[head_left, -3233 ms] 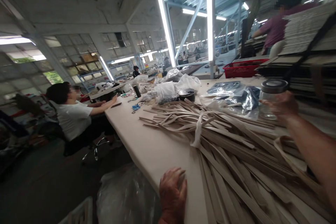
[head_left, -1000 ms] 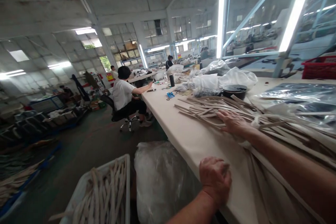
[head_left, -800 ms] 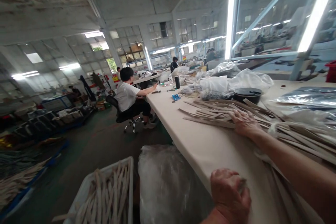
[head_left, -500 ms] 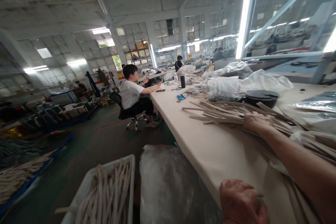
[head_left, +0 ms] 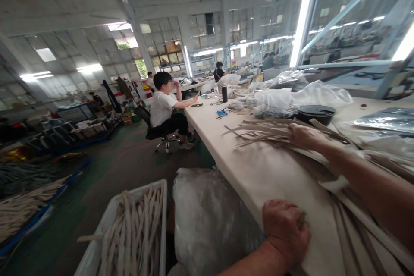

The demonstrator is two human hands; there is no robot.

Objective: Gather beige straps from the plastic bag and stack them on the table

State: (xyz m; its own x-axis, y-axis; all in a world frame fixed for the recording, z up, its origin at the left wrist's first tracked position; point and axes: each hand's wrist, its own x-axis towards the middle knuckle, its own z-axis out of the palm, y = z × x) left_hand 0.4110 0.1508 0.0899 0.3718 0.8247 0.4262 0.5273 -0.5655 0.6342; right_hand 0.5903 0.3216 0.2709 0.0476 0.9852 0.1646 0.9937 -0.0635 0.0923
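My right hand [head_left: 304, 135] reaches out over a pile of long beige straps [head_left: 258, 131] on the white work table [head_left: 265, 168]; its fingers curl down onto the straps and seem to grip a bunch of them. My left hand [head_left: 284, 230] rests knuckles-up on the near edge of the table, fingers curled over the edge, and nothing shows in it. More straps run under my right forearm toward the lower right.
A white crate of similar straps [head_left: 132, 233] and a clear plastic bag [head_left: 207, 220] stand on the floor beside the table. A black round container [head_left: 312, 114] and plastic bags [head_left: 291, 97] lie beyond the pile. A person in white [head_left: 164, 108] sits at the table's far end.
My right hand put down the jar it held, came onto the strap pile and now grips straps, whose far ends have lifted and shifted. My left hand has slid along the table edge.
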